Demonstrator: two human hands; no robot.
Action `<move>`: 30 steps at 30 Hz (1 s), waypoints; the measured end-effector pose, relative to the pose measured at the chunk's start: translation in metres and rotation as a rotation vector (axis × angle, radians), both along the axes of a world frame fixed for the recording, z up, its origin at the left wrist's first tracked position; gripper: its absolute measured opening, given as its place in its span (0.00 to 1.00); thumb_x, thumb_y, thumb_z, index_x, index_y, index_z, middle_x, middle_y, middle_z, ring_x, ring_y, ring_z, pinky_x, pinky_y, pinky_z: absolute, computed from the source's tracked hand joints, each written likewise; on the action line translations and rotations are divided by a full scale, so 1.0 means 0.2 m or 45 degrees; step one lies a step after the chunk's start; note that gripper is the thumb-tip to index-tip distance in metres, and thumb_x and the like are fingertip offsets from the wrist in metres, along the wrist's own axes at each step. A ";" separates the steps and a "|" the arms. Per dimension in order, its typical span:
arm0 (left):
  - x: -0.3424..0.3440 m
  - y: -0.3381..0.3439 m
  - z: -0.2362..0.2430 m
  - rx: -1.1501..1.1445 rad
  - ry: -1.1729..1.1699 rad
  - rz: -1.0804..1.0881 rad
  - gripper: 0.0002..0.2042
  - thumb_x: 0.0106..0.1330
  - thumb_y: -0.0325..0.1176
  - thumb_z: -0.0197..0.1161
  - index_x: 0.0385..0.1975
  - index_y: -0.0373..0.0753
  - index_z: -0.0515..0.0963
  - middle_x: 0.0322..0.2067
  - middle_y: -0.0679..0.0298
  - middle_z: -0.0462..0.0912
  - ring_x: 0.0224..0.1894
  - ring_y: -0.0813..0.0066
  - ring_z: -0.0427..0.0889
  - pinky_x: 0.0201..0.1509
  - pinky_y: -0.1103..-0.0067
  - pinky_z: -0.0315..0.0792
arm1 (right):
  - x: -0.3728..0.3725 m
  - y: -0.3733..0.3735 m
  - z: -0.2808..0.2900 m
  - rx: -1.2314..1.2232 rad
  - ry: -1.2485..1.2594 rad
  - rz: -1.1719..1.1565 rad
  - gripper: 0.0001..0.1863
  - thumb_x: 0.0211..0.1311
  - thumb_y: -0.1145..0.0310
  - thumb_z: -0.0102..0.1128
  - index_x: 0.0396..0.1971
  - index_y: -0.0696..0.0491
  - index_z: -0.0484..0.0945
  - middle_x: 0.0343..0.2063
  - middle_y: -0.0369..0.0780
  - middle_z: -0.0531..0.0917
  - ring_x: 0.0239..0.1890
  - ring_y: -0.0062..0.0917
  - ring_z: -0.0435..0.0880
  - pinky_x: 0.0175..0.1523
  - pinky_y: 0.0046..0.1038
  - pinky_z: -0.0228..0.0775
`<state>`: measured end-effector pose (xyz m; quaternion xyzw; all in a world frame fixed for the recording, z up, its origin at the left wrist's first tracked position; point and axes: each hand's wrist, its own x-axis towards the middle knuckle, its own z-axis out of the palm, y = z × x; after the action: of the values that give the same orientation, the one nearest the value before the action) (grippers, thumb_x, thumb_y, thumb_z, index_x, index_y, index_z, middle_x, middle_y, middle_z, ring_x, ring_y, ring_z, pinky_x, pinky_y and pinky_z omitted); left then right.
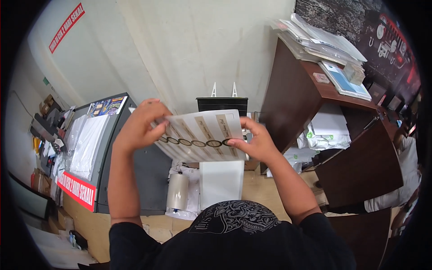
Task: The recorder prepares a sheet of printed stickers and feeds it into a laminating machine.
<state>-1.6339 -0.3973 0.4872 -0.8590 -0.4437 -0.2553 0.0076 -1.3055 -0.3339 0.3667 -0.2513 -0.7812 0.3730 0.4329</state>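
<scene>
A glossy white sheet of printed labels [198, 130], with beige strips and a row of dark-rimmed circles, is held up in front of me. My left hand [146, 126] is closed on its left edge, thumb towards me; that side looks blurred. On the right edge, my right hand [257, 140] pinches the sheet between thumb and fingers. Whether this is one sheet or several together, I cannot tell. Behind its upper edge stands a black machine [222, 103] with two white upright brackets, its lower part hidden by the sheet.
Below the sheet are a flat white panel [220, 182] and a roll of glossy film [178, 191]. A dark grey cabinet [128, 180] bearing papers stands left. At right, a brown wooden cabinet [288, 90] carries stacked sheets [324, 42]. Another person's sleeve [402, 173] shows far right.
</scene>
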 end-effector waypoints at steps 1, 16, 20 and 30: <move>0.02 -0.04 -0.03 0.067 -0.080 0.008 0.05 0.56 0.26 0.61 0.32 0.39 0.78 0.30 0.64 0.81 0.37 0.64 0.80 0.69 0.59 0.61 | -0.04 -0.03 0.04 0.004 -0.018 0.034 0.19 0.59 0.70 0.71 0.50 0.57 0.78 0.43 0.42 0.86 0.46 0.26 0.84 0.54 0.28 0.74; 0.02 -0.19 -0.21 -0.076 -0.086 0.128 0.05 0.57 0.26 0.61 0.32 0.37 0.79 0.30 0.60 0.80 0.38 0.60 0.79 0.63 0.65 0.66 | -0.14 -0.18 0.09 -0.125 0.481 -0.010 0.04 0.65 0.72 0.65 0.36 0.55 0.80 0.32 0.34 0.84 0.33 0.14 0.80 0.40 0.20 0.74; 0.02 -0.22 -0.22 -0.087 -0.034 0.156 0.05 0.58 0.27 0.62 0.34 0.38 0.79 0.31 0.60 0.80 0.40 0.59 0.79 0.63 0.64 0.66 | -0.12 -0.18 0.08 -0.200 0.416 0.080 0.02 0.66 0.73 0.63 0.35 0.55 0.80 0.33 0.33 0.82 0.35 0.15 0.79 0.41 0.21 0.73; 0.00 -0.29 -0.23 -0.034 -0.045 0.241 0.05 0.59 0.27 0.62 0.34 0.38 0.78 0.32 0.58 0.81 0.41 0.55 0.78 0.56 0.65 0.68 | -0.09 -0.17 -0.11 -0.553 0.364 0.211 0.09 0.69 0.70 0.60 0.45 0.55 0.78 0.48 0.37 0.80 0.53 0.21 0.77 0.59 0.27 0.68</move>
<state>-1.6342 -0.4559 0.4409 -0.8086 -0.5263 -0.2626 0.0123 -1.3234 -0.3686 0.3441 -0.2183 -0.6319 0.5976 0.4427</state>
